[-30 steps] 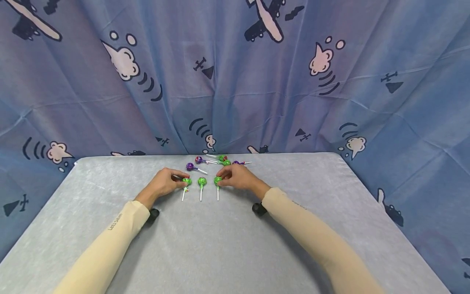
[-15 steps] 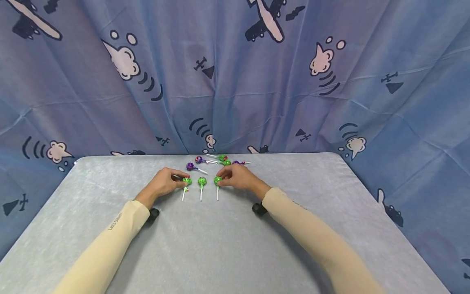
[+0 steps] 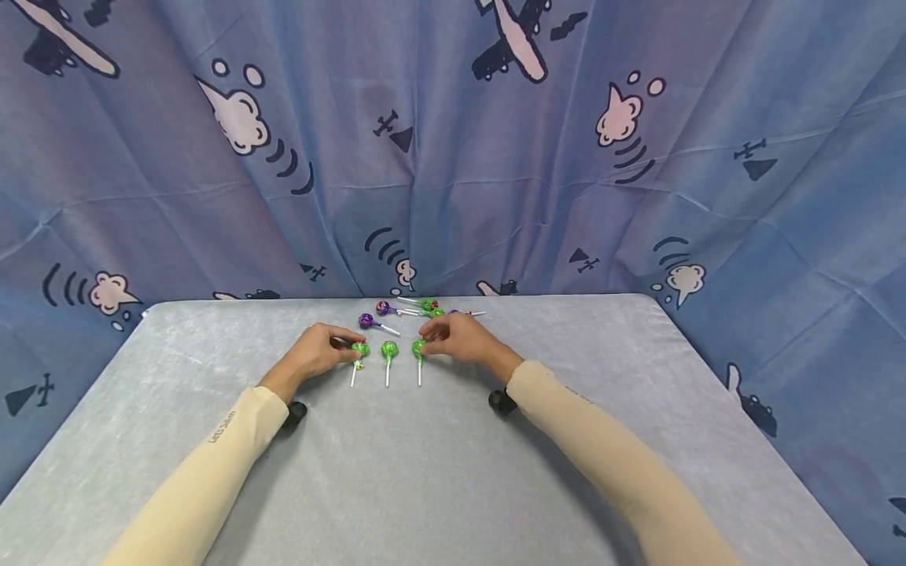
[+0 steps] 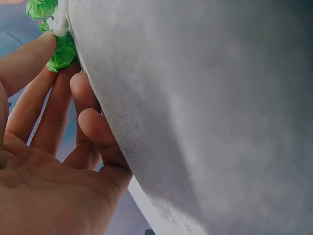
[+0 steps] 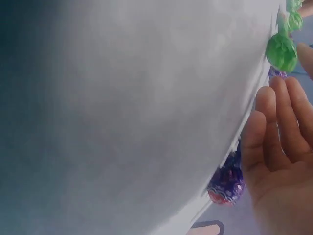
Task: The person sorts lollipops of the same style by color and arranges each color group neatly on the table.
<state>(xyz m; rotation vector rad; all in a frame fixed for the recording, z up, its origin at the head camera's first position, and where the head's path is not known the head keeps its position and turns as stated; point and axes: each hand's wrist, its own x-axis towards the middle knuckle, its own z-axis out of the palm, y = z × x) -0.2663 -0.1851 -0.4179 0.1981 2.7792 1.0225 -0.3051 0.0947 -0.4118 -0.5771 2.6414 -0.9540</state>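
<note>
My left hand (image 3: 316,351) pinches the green-wrapped head of a lollipop (image 3: 360,348) between thumb and fingers; its white stick points toward me. In the left wrist view, the thumb lies across this green lollipop (image 4: 63,53) with fingertips behind it. To its right, a second green lollipop (image 3: 389,350) lies on the table with its stick toward me. My right hand (image 3: 463,338) is at a third green lollipop (image 3: 419,348), in line with the others. The right wrist view shows that green lollipop (image 5: 282,53) with a small gap to the fingertips, which are loosely extended.
Behind the row lie purple lollipops (image 3: 366,321) (image 3: 383,307) and green lollipops (image 3: 429,303) at the far edge of the grey-covered table (image 3: 396,472). Another purple lollipop (image 5: 227,186) shows beside the right hand. A blue patterned curtain (image 3: 453,157) hangs right behind the table.
My right hand has loosened from the right green lollipop and shifted slightly away from it. The left hand and the lollipops have stayed in place.
</note>
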